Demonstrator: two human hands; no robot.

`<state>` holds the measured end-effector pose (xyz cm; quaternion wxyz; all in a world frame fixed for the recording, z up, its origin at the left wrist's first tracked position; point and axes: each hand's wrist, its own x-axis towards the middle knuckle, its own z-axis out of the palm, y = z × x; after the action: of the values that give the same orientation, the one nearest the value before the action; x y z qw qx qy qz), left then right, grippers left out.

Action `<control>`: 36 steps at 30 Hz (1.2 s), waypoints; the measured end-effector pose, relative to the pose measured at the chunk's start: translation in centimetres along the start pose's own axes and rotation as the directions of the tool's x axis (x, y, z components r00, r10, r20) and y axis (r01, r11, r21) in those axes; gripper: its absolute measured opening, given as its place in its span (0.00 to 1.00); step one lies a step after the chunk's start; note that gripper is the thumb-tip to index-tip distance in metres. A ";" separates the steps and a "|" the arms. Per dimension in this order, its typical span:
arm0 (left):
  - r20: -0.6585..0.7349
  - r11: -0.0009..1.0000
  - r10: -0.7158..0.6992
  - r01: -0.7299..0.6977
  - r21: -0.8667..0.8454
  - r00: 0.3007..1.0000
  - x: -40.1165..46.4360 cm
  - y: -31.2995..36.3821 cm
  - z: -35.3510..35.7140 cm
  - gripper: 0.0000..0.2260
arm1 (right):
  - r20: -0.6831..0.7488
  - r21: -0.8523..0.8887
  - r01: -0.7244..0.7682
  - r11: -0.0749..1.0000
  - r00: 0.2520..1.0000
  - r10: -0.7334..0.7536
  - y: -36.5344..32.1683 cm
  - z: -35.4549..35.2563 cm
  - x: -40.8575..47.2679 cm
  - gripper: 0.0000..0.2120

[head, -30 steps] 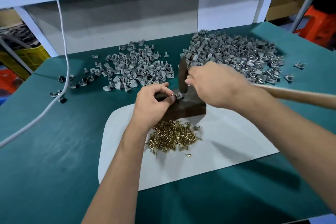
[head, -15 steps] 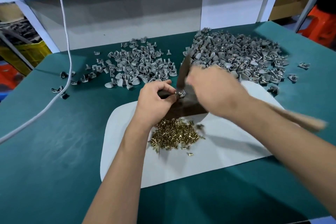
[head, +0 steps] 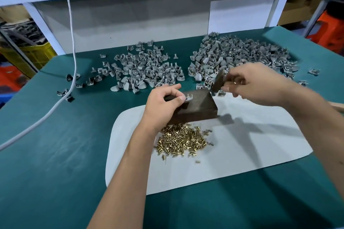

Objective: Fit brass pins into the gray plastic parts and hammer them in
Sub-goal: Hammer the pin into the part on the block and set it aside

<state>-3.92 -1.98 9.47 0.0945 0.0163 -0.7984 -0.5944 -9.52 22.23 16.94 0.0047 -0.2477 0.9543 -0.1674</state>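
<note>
Bright overhead light; soft shadows fall toward viewer on white mat (head: 242,154); right hand (head: 260,83) motion-blurred; wide-angle edge distortion.

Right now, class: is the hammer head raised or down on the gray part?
Raised: the hammer head hangs above and right of the gray part on the block.

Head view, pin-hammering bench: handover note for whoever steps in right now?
Left hand: pinches one gray part on top of the dark block, which rests on the white mat.
Right hand: grips the hammer; its head is raised just right of the block, not touching the part.
Brass pins: loose heap on the mat, in front of the block.
Gray parts: smaller pile back left, larger pile back right with brass glints, likely finished ones.
Done: a part is positioned on the block; whether its pin is seated is too small to tell.
Left: strike it, then likely work through the left pile.
</note>
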 end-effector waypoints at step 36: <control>-0.001 0.675 0.099 -0.066 0.735 0.995 2.6 -4.3 -3.4 0.21 | -0.191 0.050 0.626 0.778 0.771 -0.608 -8.7 8.3 -1.9 0.11</control>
<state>-6.23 -6.83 6.62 0.1230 0.0290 -0.9675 -0.2192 -2.97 13.40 11.78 -0.1154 -0.5321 0.8060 -0.2322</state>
